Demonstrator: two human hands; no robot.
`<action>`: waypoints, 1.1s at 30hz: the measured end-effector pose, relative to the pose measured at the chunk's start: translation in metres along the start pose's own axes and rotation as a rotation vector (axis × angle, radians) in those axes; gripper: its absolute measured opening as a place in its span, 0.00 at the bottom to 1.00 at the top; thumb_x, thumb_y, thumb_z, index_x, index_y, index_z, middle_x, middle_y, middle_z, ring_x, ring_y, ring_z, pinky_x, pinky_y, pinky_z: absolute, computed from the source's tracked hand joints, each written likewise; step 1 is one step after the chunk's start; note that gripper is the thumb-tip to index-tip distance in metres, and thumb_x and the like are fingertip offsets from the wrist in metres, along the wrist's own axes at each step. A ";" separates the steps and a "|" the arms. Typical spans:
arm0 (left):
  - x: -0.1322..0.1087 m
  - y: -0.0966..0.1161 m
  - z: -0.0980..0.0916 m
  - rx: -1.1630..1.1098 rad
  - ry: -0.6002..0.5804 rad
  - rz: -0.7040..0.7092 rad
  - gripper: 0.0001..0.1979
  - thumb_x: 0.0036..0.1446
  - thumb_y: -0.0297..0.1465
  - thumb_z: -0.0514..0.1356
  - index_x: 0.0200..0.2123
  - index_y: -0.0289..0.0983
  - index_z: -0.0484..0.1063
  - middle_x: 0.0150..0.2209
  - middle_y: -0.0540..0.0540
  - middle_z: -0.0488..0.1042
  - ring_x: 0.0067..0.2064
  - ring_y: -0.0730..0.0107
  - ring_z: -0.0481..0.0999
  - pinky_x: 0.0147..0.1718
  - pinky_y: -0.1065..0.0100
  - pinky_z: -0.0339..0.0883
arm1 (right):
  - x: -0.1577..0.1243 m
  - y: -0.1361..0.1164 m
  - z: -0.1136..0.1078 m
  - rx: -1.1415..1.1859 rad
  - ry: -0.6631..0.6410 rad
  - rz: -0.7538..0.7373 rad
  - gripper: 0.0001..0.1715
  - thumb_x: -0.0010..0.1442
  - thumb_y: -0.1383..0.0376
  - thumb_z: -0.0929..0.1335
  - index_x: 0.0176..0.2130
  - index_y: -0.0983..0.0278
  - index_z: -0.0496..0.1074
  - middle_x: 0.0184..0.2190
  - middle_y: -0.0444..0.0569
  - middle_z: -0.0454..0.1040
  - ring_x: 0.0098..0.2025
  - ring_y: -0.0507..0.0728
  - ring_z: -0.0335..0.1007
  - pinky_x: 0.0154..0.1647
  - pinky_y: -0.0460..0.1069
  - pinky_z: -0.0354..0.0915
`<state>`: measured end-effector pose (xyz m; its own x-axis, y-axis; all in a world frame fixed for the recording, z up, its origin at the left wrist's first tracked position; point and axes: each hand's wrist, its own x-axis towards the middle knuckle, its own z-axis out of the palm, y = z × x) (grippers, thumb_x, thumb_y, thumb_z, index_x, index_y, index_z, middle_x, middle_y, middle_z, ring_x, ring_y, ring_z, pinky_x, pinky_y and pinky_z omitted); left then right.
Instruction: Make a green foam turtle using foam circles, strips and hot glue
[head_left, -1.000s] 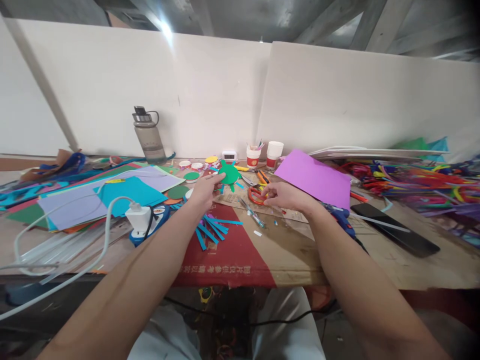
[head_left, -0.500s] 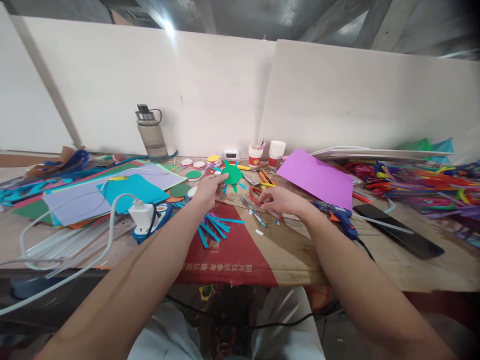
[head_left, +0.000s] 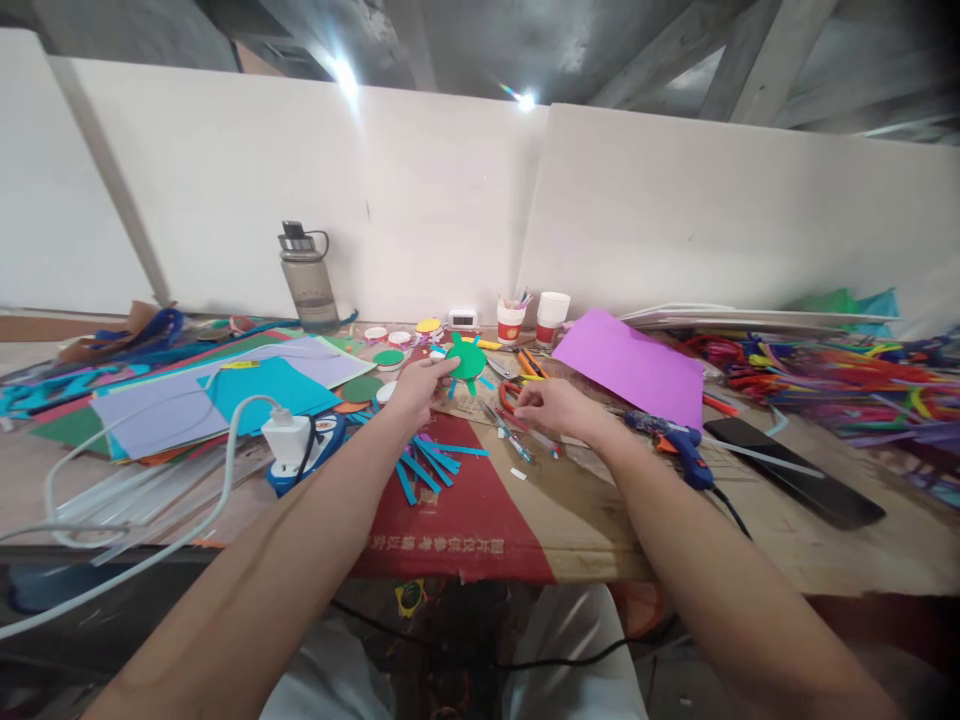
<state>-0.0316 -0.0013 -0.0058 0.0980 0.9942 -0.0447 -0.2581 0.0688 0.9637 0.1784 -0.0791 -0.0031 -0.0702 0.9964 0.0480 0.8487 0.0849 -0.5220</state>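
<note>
My left hand (head_left: 415,396) is closed on the near left edge of a round green paper cutout (head_left: 466,361), which has green tabs and thin blue strips sticking out around it. To its right, my right hand (head_left: 559,408) is low over the cardboard with its fingers bent together. Anything between those fingertips is too small or hidden to make out. Beside them lies a red-handled tool (head_left: 508,396), partly covered by the hand. A clear pen-like tool (head_left: 511,434) rests just left of and below the right hand. Blue paper strips (head_left: 431,465) fan out below my left wrist.
A blue glue gun (head_left: 686,455) and a black phone (head_left: 799,470) lie on the right. Purple paper (head_left: 637,368) and paper cups (head_left: 552,318) stand behind. On the left are a white plug (head_left: 291,440), coloured sheets (head_left: 270,395) and a water bottle (head_left: 307,285).
The whole view has shifted slightly down as the head tilted up. My left hand still grips the green cutout, and my right hand has barely moved beside the red-handled tool.
</note>
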 end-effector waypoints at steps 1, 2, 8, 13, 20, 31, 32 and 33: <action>0.000 0.001 0.000 -0.004 0.012 0.004 0.21 0.28 0.32 0.76 0.24 0.34 0.70 0.22 0.53 0.68 0.23 0.79 0.66 0.20 0.75 0.55 | 0.000 -0.002 0.000 0.014 0.016 0.000 0.06 0.55 0.62 0.70 0.30 0.62 0.75 0.27 0.43 0.76 0.29 0.51 0.68 0.27 0.45 0.56; 0.000 0.001 0.000 -0.004 0.017 0.006 0.21 0.28 0.33 0.76 0.24 0.34 0.70 0.22 0.53 0.68 0.23 0.79 0.66 0.21 0.74 0.56 | -0.001 -0.004 0.001 0.024 0.028 -0.002 0.06 0.55 0.62 0.70 0.30 0.62 0.75 0.27 0.43 0.77 0.29 0.51 0.68 0.27 0.45 0.56; 0.002 -0.006 -0.002 0.061 -0.063 -0.021 0.20 0.30 0.34 0.76 0.23 0.33 0.70 0.18 0.54 0.64 0.20 0.80 0.62 0.17 0.76 0.50 | 0.001 -0.007 0.003 0.056 0.126 -0.028 0.07 0.56 0.63 0.69 0.28 0.63 0.75 0.27 0.44 0.77 0.28 0.51 0.68 0.27 0.45 0.56; 0.007 -0.009 -0.007 0.161 -0.086 -0.043 0.20 0.30 0.35 0.77 0.22 0.33 0.70 0.17 0.53 0.64 0.17 0.81 0.59 0.15 0.76 0.48 | 0.002 -0.007 0.004 0.087 0.194 -0.047 0.07 0.56 0.64 0.67 0.29 0.63 0.75 0.25 0.44 0.75 0.27 0.51 0.66 0.28 0.45 0.56; 0.006 -0.009 -0.009 0.316 -0.173 -0.092 0.21 0.31 0.36 0.77 0.20 0.35 0.67 0.15 0.52 0.64 0.17 0.80 0.59 0.15 0.75 0.43 | 0.004 -0.005 0.006 0.107 0.268 -0.101 0.09 0.58 0.64 0.66 0.30 0.64 0.75 0.26 0.44 0.74 0.29 0.51 0.66 0.30 0.46 0.57; -0.012 0.000 -0.003 0.868 -0.169 0.049 0.14 0.55 0.37 0.63 0.21 0.36 0.73 0.12 0.51 0.59 0.17 0.73 0.58 0.22 0.67 0.49 | 0.005 0.000 0.011 0.076 0.275 -0.126 0.09 0.57 0.64 0.66 0.29 0.63 0.74 0.27 0.46 0.76 0.29 0.54 0.67 0.31 0.48 0.59; -0.012 0.002 -0.003 0.894 -0.152 0.085 0.16 0.56 0.37 0.62 0.19 0.36 0.72 0.11 0.51 0.59 0.19 0.72 0.60 0.23 0.67 0.50 | 0.004 0.000 0.011 0.077 0.277 -0.126 0.09 0.57 0.63 0.66 0.29 0.63 0.74 0.27 0.47 0.76 0.29 0.54 0.67 0.31 0.48 0.59; -0.011 0.003 -0.003 0.918 -0.135 0.119 0.17 0.55 0.36 0.63 0.17 0.36 0.71 0.12 0.50 0.60 0.21 0.71 0.62 0.24 0.67 0.51 | 0.004 0.000 0.011 0.082 0.278 -0.124 0.09 0.57 0.63 0.66 0.29 0.63 0.74 0.27 0.47 0.76 0.29 0.54 0.68 0.32 0.48 0.59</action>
<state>-0.0364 -0.0119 -0.0031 0.2451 0.9686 0.0430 0.5809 -0.1822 0.7933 0.1718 -0.0749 -0.0124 -0.0147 0.9400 0.3409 0.7966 0.2171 -0.5641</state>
